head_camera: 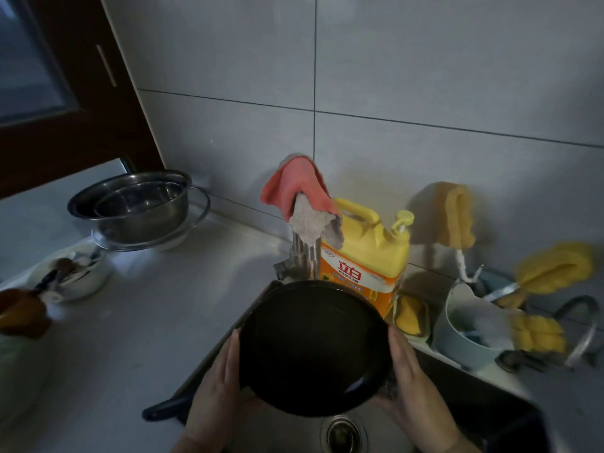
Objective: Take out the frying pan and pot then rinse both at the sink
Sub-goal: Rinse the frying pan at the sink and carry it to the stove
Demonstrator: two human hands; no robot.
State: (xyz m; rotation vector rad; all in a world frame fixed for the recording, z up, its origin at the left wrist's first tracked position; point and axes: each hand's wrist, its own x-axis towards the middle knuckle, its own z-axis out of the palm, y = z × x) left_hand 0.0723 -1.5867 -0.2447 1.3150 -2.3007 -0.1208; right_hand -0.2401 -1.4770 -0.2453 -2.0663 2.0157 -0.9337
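A black frying pan (313,348) is held tilted over the steel sink (294,433), its inside facing me and its dark handle (166,408) pointing lower left. My left hand (215,387) grips the pan's left rim, and my right hand (408,380) grips the right rim. A steel pot (137,207) with a smaller bowl nested in it sits on a glass lid at the back left of the counter. The faucet (304,253) stands just behind the pan, draped with a pink cloth (294,184).
A yellow detergent jug (366,256) stands behind the sink. Yellow sponges and a scrubber (552,269) lie at the right by a light blue tub (464,341). A white bowl with utensils (75,276) sits on the left counter. The sink drain (341,434) is below the pan.
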